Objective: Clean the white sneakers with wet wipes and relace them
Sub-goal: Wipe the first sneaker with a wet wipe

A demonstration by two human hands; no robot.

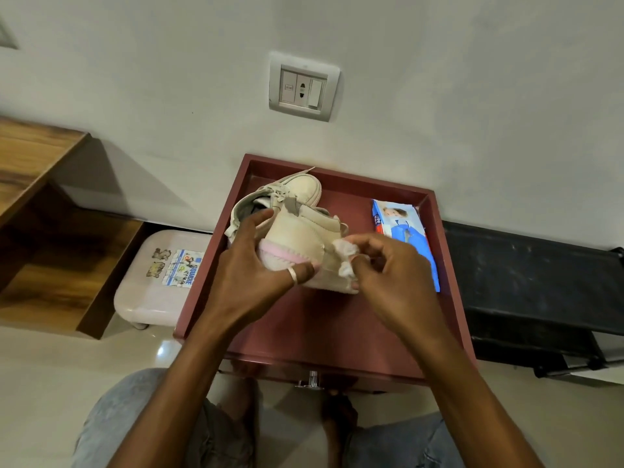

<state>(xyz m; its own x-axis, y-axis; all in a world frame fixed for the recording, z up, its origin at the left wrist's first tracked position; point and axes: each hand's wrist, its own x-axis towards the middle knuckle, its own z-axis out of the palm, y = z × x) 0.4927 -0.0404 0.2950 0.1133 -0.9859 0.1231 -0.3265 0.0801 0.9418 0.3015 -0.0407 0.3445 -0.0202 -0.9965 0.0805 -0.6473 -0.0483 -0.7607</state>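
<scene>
One sneaker gripped in left hand, right hand pinching wipe against its side

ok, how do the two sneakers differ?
The near sneaker is gripped by the left hand, with the right hand pinching a wet wipe against it; the far sneaker lies behind in the red tray. The near sneaker shows a pink-trimmed end to the camera; the far sneaker points its toe at the wall. Both are off-white.
</scene>
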